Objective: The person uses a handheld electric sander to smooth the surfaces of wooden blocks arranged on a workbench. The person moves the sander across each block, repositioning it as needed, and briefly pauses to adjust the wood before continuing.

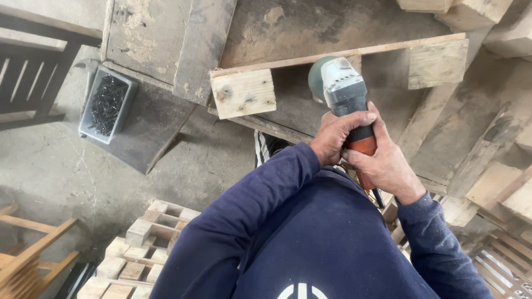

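Observation:
I hold an angle grinder (pixel 344 93) with a grey head and an orange and black body in both hands. My left hand (pixel 336 136) wraps the black neck of the tool from the left. My right hand (pixel 385 164) grips the orange rear part, with the cord running out below it. The grinder's head rests against the thin upper edge of a wooden pallet (pixel 339 56) that stands on its side, between two of its square blocks (pixel 244 93). Dark blue sleeves cover both my arms.
A grey plastic tray of dark nails (pixel 107 105) sits on the concrete floor at the left, beside flat worn boards (pixel 166 39). Stacked wooden pallets (pixel 145 243) lie at the lower left, more timber and pallets (pixel 493 182) at the right.

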